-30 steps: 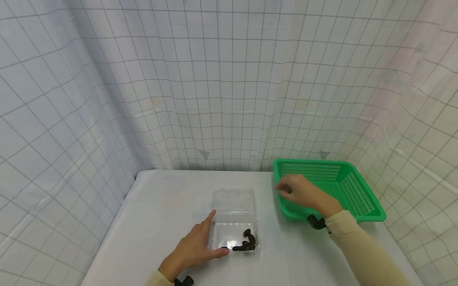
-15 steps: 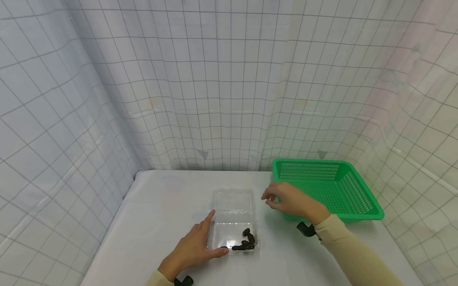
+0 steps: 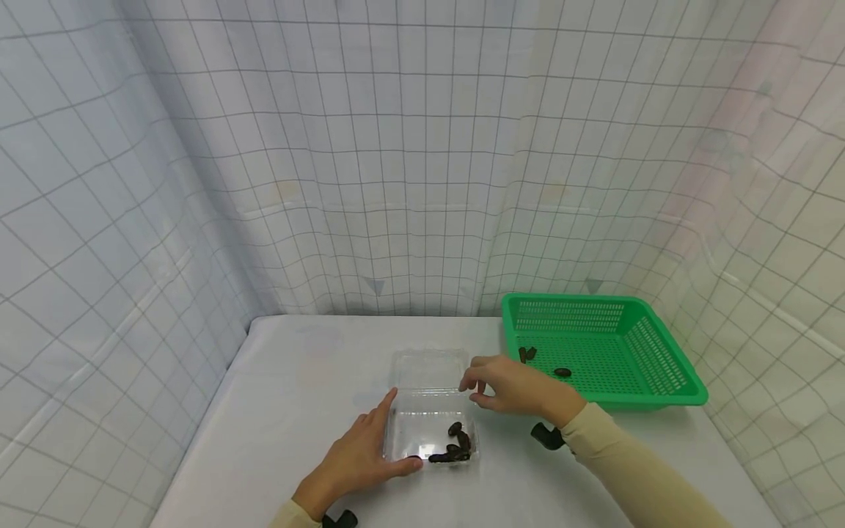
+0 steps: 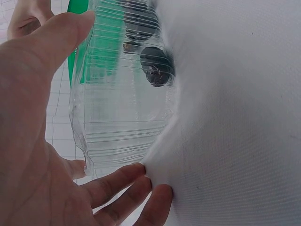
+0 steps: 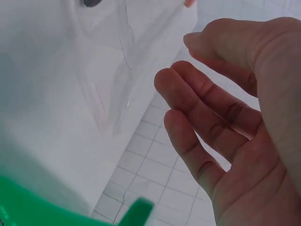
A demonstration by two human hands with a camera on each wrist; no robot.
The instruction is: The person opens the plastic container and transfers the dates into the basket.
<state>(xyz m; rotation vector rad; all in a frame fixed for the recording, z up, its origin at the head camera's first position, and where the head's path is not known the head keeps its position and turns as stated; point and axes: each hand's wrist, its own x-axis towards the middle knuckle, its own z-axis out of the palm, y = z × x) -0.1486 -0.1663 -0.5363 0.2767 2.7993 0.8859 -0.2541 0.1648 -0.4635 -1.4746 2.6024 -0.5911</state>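
A clear plastic clamshell box [image 3: 422,429] lies with its lid [image 3: 430,369] folded back on the white table. Several dark, oval, wrinkled pieces [image 3: 455,449], perhaps dried fruit, sit along its near right corner. My left hand [image 3: 356,455] spans the box's left side, fingers straight along the wall and thumb at the near rim. In the left wrist view, a dark piece [image 4: 156,67] shows through the clear wall. Just over the box's right edge near the hinge hovers my right hand [image 3: 505,385], fingers loosely bent with nothing between them.
A green slotted basket [image 3: 650,359] stands to the right on the table [image 3: 310,367]. Inside it lie a dark oval piece [image 3: 562,372] and two more dark pieces [image 3: 527,354] near its left wall. White gridded curtains [image 3: 396,183] hang around the table.
My right hand has moved left and toward me, from over the basket to the box's edge. This uncovers the dark pieces in the basket. My left hand stays in place.
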